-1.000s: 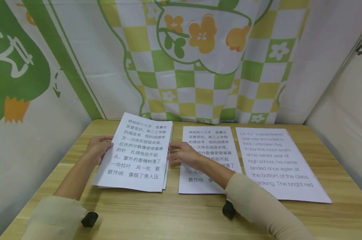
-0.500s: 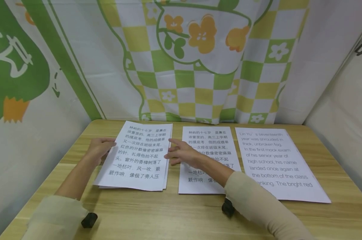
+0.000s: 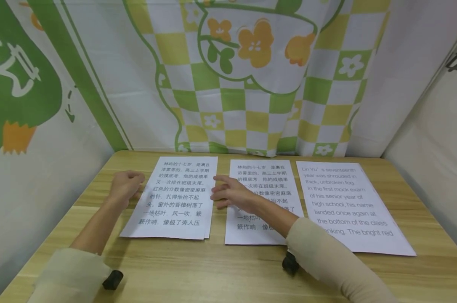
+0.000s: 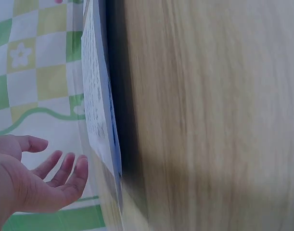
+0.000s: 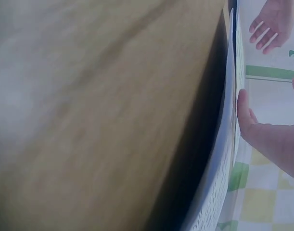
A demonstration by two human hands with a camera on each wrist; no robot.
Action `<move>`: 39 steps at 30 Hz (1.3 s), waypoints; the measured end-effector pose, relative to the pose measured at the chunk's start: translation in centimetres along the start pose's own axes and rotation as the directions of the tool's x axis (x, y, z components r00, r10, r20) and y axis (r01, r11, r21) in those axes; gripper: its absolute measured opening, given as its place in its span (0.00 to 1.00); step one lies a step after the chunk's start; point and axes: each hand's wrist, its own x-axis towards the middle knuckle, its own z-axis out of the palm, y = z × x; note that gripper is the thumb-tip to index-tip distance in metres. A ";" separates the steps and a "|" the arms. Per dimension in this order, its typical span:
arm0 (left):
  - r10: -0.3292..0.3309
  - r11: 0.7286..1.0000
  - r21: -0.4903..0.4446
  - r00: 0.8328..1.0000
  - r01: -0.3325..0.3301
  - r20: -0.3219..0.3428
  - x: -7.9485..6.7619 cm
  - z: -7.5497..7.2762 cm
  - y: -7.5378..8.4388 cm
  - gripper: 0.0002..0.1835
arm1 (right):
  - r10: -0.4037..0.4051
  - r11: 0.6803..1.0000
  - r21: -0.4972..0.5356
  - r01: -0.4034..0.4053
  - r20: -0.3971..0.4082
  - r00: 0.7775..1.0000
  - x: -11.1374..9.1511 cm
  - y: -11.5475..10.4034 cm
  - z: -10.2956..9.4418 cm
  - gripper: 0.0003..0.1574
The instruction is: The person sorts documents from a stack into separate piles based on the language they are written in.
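Note:
On the left of the wooden table lies a stack of white sheets printed with Chinese text, one lower sheet jutting slightly at its right edge. Beside its left edge is my left hand, fingers loosely bent; in the left wrist view that hand holds nothing and is apart from the paper. My right hand hovers over the middle stack, fingertips close to the left stack's right edge. Whether they touch it I cannot tell. The right wrist view shows the right hand with fingers relaxed.
A third stack of sheets, with English text, lies at the right of the table. Behind the table hangs a checked curtain with flowers. Pale fabric walls stand at both sides.
The left stack's top sheet has come down and lies squarer over those beneath. My left hand has let go of its left edge. The right hand has barely moved.

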 end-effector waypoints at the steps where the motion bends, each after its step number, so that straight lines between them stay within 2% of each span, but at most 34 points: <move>1: 0.002 1.000 -0.007 1.000 -0.002 0.006 -0.1 0.3 0.2 0.28 | -0.003 1.000 -0.021 0.003 -0.013 1.000 -0.2 0.0 -0.1 0.50; 6: 0.020 0.999 -0.037 0.995 -0.016 0.100 -0.8 2.3 1.6 0.27 | -0.010 0.988 -0.156 -0.008 -0.111 0.994 -1.4 0.3 -1.2 0.41; 11: 0.035 0.999 -0.040 0.976 -0.027 0.215 -1.6 4.7 3.0 0.25 | -0.002 0.972 -0.232 -0.046 -0.199 0.980 -3.1 0.5 -3.3 0.36; 17: 0.040 0.996 -0.091 0.946 -0.011 0.321 -2.2 7.4 4.2 0.25 | 0.006 0.969 -0.238 -0.068 -0.254 0.967 -5.4 0.8 -6.3 0.35; 25: 0.048 0.989 -0.148 0.920 0.011 0.389 -2.8 10.7 5.1 0.24 | 0.000 0.974 -0.216 -0.068 -0.303 0.953 -8.1 0.9 -9.4 0.36; 30: 0.071 0.976 -0.214 0.888 0.032 0.455 -3.2 12.0 5.5 0.24 | 0.009 0.978 -0.189 -0.084 -0.366 0.930 -9.6 0.7 -11.2 0.36; 35: 0.079 0.951 -0.295 0.855 0.089 0.512 -3.3 12.8 5.8 0.23 | 0.055 0.976 -0.164 -0.141 -0.445 0.894 -11.0 0.7 -12.8 0.39; 39: 0.059 0.945 -0.302 0.848 0.123 0.527 -3.5 13.2 5.9 0.23 | 0.097 0.979 -0.108 -0.175 -0.508 0.856 -11.8 0.8 -13.9 0.40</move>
